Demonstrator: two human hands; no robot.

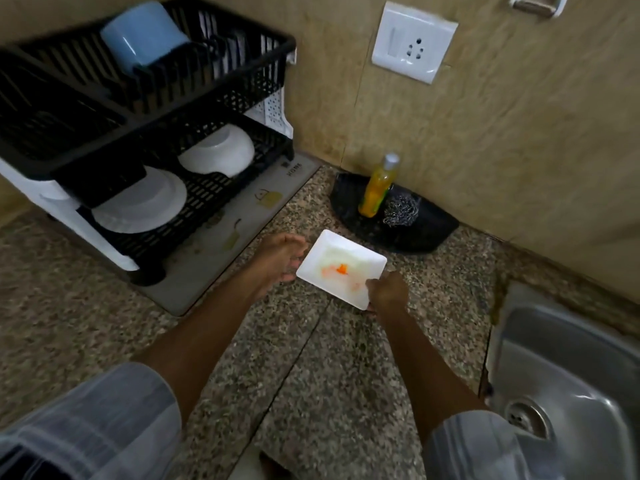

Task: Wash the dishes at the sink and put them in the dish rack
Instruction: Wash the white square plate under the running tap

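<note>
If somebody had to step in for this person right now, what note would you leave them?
Right hand: grip on the near corner of the square white dish, which is over the counter and smeared orange, so unwashed.
Left hand: at the dish's left edge, fingers curled; blurred, so contact is unclear.
Dish rack, back left: blue cup upside down on the top tier; white bowl and white plate on the bottom tier.
Soap bottle and steel scrubber sit on the black tray by the wall. Sink is at right.
Left to do: wash this dish, then rack it.
</note>
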